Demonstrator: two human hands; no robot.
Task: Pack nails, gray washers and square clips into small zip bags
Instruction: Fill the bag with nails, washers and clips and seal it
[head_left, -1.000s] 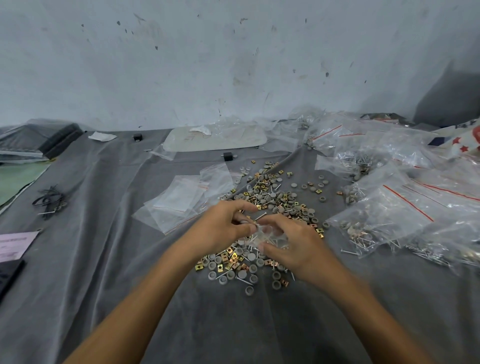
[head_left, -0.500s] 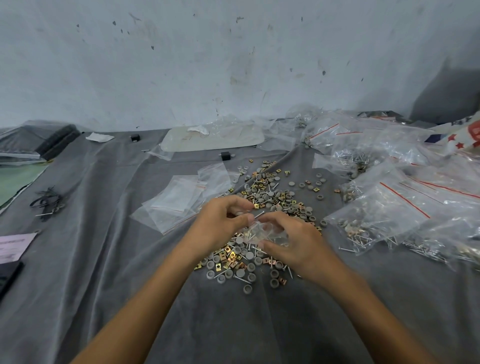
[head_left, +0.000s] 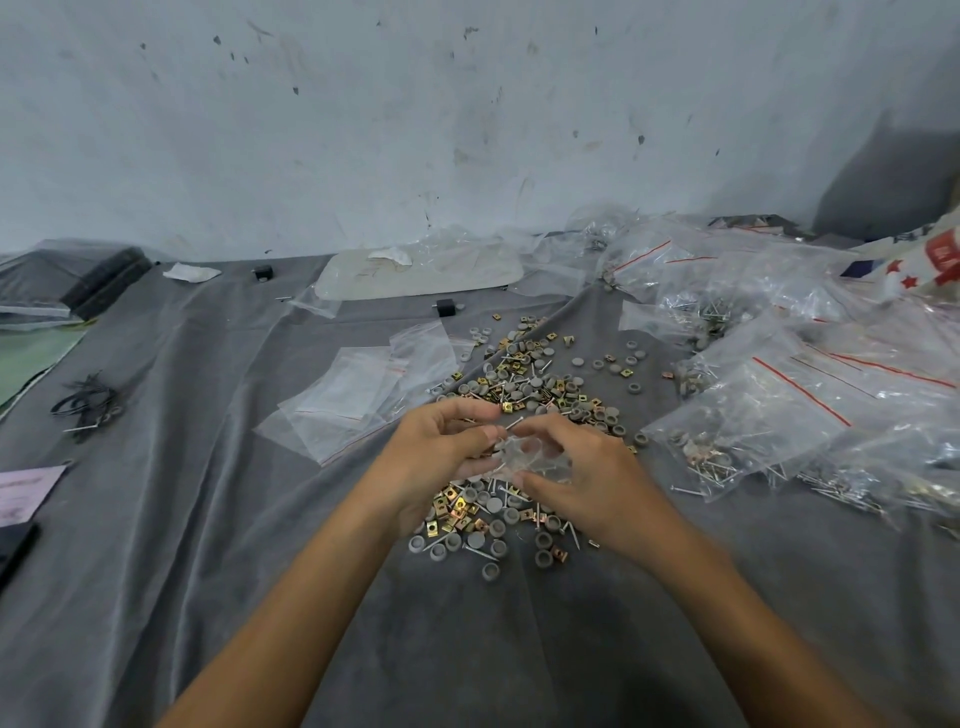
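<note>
Both hands are on one little bag (head_left: 537, 460), held just above the pile (head_left: 524, 387); right hand (head_left: 589, 480) curls round its crumpled body, left hand (head_left: 441, 449) pinches its near edge with thumb pressed to fingers; a nail (head_left: 514, 424) pokes out by the left thumb, can't tell if it's gripped; the hands cover the middle of the pile of washers, clips and nails; empty bags (head_left: 358, 395) lie left of it, filled bags (head_left: 758, 410) crowd the right; all on a gray cloth (head_left: 208, 545), black ties (head_left: 85, 404) far left.
</note>
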